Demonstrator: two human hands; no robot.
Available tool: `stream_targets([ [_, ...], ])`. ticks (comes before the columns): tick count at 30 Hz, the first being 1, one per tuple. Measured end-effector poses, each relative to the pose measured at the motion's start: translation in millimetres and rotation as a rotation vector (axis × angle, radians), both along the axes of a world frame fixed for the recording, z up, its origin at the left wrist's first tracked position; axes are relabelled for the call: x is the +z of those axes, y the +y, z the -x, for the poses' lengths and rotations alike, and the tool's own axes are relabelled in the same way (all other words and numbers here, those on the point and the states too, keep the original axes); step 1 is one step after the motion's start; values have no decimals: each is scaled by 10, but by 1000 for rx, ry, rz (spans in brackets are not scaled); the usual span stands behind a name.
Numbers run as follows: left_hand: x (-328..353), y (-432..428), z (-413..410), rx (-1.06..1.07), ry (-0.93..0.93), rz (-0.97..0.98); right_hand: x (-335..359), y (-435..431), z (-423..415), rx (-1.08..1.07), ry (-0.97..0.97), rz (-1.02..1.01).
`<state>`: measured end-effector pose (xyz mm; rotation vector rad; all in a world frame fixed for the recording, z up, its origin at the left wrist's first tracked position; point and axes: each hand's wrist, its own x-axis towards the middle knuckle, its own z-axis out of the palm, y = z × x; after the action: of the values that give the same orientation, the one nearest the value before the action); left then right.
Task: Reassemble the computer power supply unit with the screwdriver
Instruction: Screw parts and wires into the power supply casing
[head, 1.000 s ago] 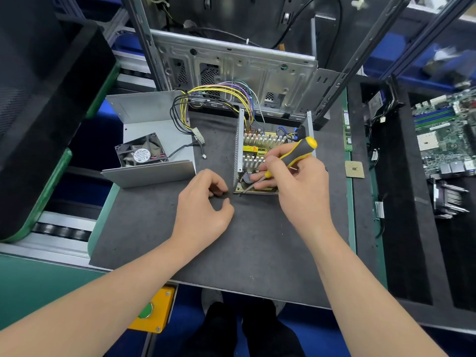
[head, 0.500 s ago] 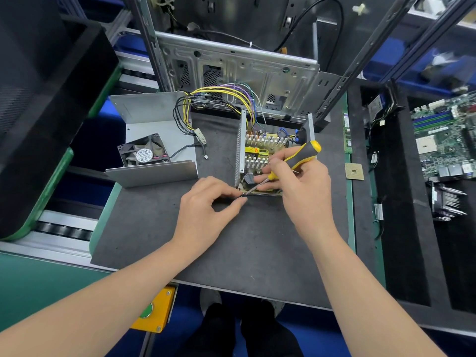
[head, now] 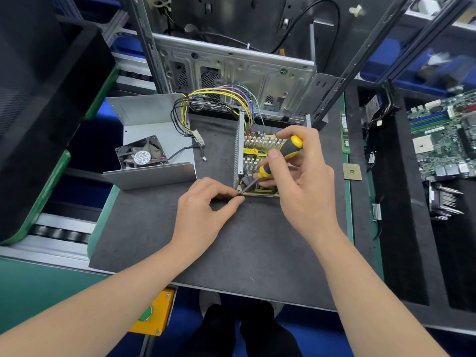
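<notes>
– While the right hand (head: 304, 186) has its fingers curled round the yellow-and-black handle of the screwdriver (head: 286, 153), what is the left hand (head: 206, 210) doing?

– Its thumb and forefinger are pinched together on the tip of the slanted shaft, right at the near left corner of the power supply unit (head: 257, 161). Whether a screw sits between them is too small to tell.

– And the unit itself?

– It lies open on the dark mat (head: 231, 253), partly under the right hand. The circuit board faces up with its heat-sink fins showing, and a perforated side wall stands along the left. Its cover (head: 152, 124) lies apart to the left with the fan (head: 142, 156) inside. The wire bundle (head: 213, 97) loops round behind and joins the two.

– How would you expect it to handle?

– The sheet-metal shell looks stiff and fairly heavy, so I'd hold it by the walls and mind the edges. The board is the fragile part, so fingers and blade should stay off the capacitors and fins. The wires look soft and springy, and they could get trapped when the cover goes on. Any screw would be tiny and slippery, so a fingertip pinch suits it. With the shaft tilted like that, the blade could skid off the head.

– What lies further out?

– A bare computer case (head: 231, 68) stands behind the mat. A CPU chip (head: 352, 171) lies at the mat's right edge, and a motherboard (head: 443, 135) sits in the tray far right.
</notes>
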<state>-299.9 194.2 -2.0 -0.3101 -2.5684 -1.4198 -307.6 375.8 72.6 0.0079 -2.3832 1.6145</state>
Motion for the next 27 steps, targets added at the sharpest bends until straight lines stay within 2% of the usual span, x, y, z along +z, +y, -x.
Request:
stream_targets([
  [8, -16, 3, 10, 54, -89, -28, 20, -53, -23, 33, 105, -216],
  [19, -118, 60, 68, 84, -99, 61, -74, -67, -18, 120, 159, -315],
  [27, -135, 57, 75, 76, -94, 65, -151, -47, -6, 132, 159, -297],
])
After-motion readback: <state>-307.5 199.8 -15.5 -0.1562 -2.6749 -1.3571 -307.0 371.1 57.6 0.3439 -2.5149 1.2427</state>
